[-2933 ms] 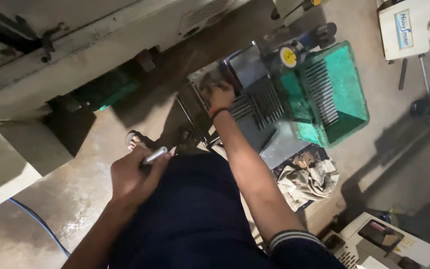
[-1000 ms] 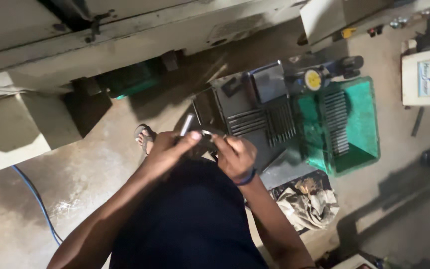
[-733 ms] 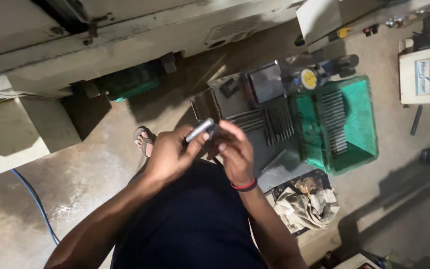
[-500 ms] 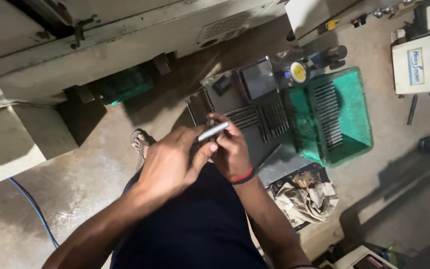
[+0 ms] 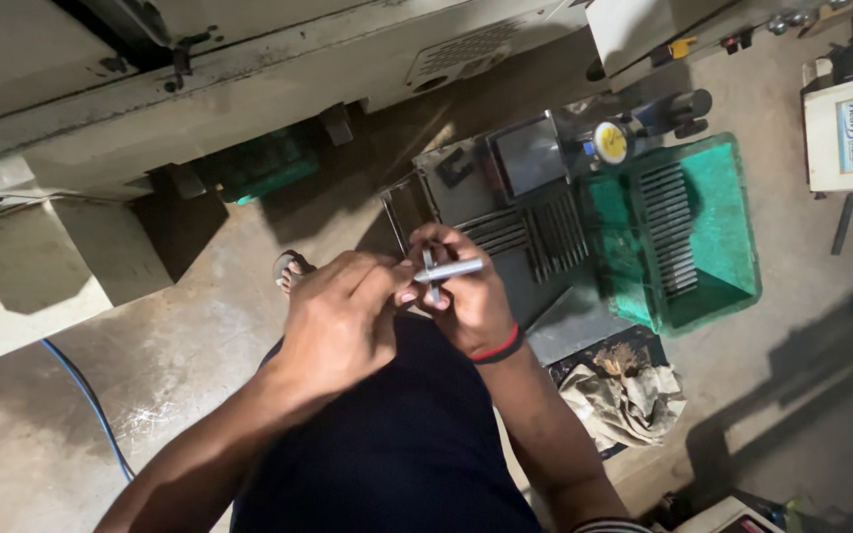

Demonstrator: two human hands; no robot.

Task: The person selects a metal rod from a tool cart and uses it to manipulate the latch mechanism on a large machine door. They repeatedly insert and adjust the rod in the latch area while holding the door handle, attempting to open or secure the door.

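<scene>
My left hand (image 5: 343, 321) grips one end of a short silver metal rod (image 5: 449, 268) that lies level in front of my body. My right hand (image 5: 466, 296), with a red band at the wrist, is closed on a small metal piece (image 5: 428, 274) that crosses the rod. Both hands meet above my dark-clothed lap. Below them a grey tray (image 5: 505, 212) holds several more dark rods laid side by side.
A green plastic crate (image 5: 718, 232) with rods stands at the right, a yellow dial gauge (image 5: 610, 142) behind it. A crumpled rag (image 5: 624, 395) lies on the concrete floor. A big pale machine body (image 5: 249, 69) fills the top, a blue hose (image 5: 81, 395) runs at the left.
My right hand left the grey tray and came back to my left hand. The rod went from pointing down beside my leg to level between both hands.
</scene>
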